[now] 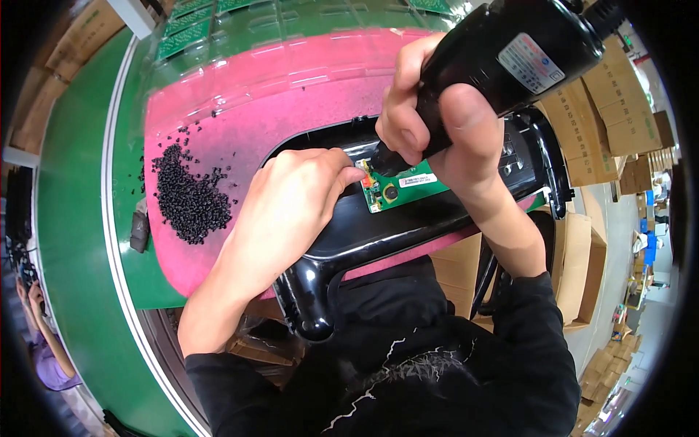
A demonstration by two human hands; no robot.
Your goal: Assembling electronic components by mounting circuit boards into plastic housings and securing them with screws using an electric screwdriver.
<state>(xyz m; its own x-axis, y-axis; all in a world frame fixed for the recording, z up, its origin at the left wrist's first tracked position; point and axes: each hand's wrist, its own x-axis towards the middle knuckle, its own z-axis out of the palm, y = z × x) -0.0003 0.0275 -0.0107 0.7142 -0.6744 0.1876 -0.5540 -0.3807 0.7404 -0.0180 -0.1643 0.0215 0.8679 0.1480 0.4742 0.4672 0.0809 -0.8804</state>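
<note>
PCB (416,192) in blk housing (353,229). R hand (468,149) holds blk driver (495,65), tip at board's L end; L hand (295,189) narrow beside it, contents: can't tell. Prob. screwdriving; next I need steady board, square tip.

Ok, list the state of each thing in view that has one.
Black plastic housing, open side up.
Green circuit board, lying in the housing; fastening unclear.
Electric screwdriver, nose pointed down at the board; running or not, unclear.
Right hand, closed around the screwdriver.
Left hand, fingertips at the board's left end; grip unclear.
Black screws, mostly heaped loose on the pink mat.
</note>
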